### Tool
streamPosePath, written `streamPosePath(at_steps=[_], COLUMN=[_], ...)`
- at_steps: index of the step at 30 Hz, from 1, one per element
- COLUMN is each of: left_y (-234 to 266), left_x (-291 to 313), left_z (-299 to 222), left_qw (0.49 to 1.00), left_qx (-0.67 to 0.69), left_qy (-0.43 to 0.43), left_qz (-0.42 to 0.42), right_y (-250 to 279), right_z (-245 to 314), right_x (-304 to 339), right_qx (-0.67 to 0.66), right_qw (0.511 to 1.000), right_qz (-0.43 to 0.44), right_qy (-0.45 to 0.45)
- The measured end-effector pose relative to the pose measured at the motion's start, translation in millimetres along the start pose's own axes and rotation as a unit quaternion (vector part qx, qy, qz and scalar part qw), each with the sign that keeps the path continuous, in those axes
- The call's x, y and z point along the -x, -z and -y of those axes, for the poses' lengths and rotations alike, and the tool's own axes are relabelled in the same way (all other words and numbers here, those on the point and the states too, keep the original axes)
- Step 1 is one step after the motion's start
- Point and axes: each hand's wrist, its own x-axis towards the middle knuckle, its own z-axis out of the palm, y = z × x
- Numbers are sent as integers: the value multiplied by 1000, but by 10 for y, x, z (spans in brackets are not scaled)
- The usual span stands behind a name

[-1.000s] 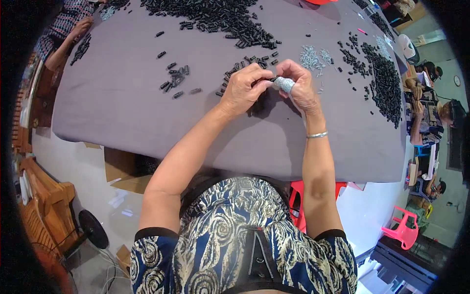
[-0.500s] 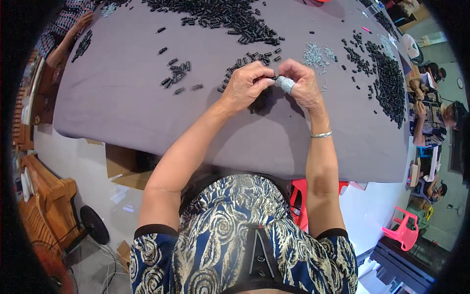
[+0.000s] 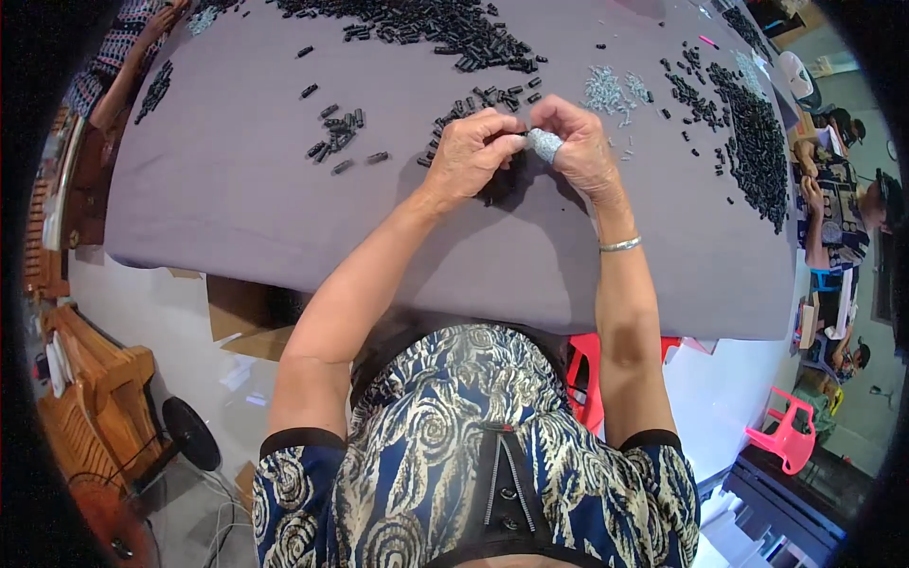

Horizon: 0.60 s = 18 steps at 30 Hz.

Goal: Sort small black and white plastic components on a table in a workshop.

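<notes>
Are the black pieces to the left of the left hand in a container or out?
Out: the black pieces lie loose, directly on the grey cloth.

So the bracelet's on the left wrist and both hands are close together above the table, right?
Wrong wrist: the head view shows the bracelet on the right. The left hand and right hand are close together above the table.

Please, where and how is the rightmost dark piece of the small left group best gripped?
Probably pinch the dark piece around its middle from above, at its near and far long sides: it is narrow, lies roughly left to right, and touches no neighbour.
</notes>
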Motion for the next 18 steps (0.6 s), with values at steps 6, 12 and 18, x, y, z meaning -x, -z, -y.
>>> streamPosePath(at_steps=[6,12,18], left_y=[9,-4,-4], left_x=[-14,-27,-30], left_z=[33,57,37], left_qw=[1000,999,998], left_qx=[11,-22,-50], left_qy=[0,-44,-46], left_qz=[10,12,-2], right_y=[33,69,122], right_z=[129,189,128], right_x=[28,46,37], right_qx=[-12,-56,24], right_qw=[999,992,992], right_qz=[1,10,-30], right_qy=[-50,-117,-122])
